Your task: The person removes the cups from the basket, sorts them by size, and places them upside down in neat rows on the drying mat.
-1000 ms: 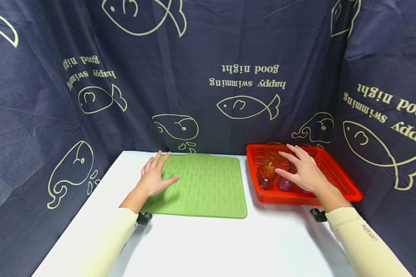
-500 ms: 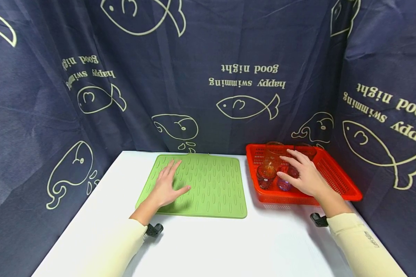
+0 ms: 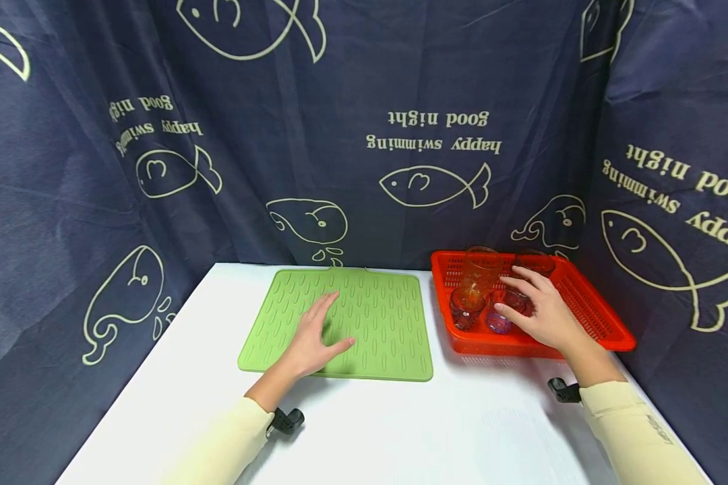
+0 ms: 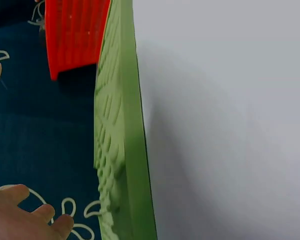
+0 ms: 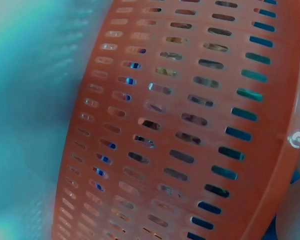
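My left hand (image 3: 312, 340) hovers with fingers spread over the front part of a green ridged mat (image 3: 376, 323), holding nothing. In the left wrist view, fingertips (image 4: 42, 215) show beside the mat's edge. My right hand (image 3: 542, 310) is held above the front of a red plastic basket (image 3: 582, 296), its fingers loosely bent over the glasses. Inside stand a tall amber glass (image 3: 478, 273), a short glass (image 3: 464, 315) and a purple-bottomed glass (image 3: 499, 323) near my thumb. Another glass (image 3: 536, 261) sits behind my fingers. Whether any finger touches glass I cannot tell.
Both the mat and the basket rest on a white table (image 3: 400, 431). Dark blue curtain (image 3: 364, 101) with fish drawings encloses the back and sides. The slotted basket wall (image 5: 180, 120) fills much of the right wrist view.
My left hand has moved right and toward the front across the mat. My right hand has shifted slightly right and forward-edgeward, uncovering more of the purple-bottomed glass.
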Tool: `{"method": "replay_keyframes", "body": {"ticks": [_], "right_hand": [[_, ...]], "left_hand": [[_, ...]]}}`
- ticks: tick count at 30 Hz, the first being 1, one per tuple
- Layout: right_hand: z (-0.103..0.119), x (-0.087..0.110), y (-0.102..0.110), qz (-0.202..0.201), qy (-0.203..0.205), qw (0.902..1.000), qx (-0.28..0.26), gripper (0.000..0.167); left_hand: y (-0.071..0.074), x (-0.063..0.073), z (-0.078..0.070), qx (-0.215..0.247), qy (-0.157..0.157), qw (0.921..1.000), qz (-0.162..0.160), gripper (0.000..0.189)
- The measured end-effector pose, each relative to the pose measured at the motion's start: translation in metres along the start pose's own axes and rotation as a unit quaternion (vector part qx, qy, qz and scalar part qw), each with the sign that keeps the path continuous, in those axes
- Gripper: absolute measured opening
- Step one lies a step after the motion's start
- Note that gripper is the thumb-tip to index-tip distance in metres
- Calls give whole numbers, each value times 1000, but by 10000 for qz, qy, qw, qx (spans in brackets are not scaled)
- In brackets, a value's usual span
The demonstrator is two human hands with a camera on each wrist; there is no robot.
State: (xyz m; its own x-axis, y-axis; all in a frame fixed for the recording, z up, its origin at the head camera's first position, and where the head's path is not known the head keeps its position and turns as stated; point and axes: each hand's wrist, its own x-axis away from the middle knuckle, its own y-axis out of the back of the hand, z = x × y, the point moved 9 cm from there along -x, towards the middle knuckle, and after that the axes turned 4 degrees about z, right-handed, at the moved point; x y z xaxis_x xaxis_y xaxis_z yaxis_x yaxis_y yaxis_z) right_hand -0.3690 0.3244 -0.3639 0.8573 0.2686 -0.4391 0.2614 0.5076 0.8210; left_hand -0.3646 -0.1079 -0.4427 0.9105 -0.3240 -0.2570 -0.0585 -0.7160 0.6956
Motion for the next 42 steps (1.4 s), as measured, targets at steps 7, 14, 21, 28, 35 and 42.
{"method": "replay_keyframes", "body": {"ticks": [7,14,21,28,35,42], "right_hand": [[-10,4,6,-67,-264,9996,-62,57],[-19,8,12,-212,-405,9988,-178,56],[-23,10,22,-378,-523,9975,-286,52],[-35,13,31,-452,-818,9955,-173,51],[-53,15,34,-306,-1085,9935,-138,57],[-72,15,29,374,-1458,9885,-163,70]], "left_hand": [[-14,4,-11,500,10,9987,88,94],[-29,9,-24,1260,-33,9916,293,91],[-39,13,-36,2012,-204,9786,383,89],[-47,16,-44,2419,-211,9688,502,86],[-53,19,-53,2707,-261,9603,630,85],[-61,21,-62,2838,-262,9548,840,85]]}}
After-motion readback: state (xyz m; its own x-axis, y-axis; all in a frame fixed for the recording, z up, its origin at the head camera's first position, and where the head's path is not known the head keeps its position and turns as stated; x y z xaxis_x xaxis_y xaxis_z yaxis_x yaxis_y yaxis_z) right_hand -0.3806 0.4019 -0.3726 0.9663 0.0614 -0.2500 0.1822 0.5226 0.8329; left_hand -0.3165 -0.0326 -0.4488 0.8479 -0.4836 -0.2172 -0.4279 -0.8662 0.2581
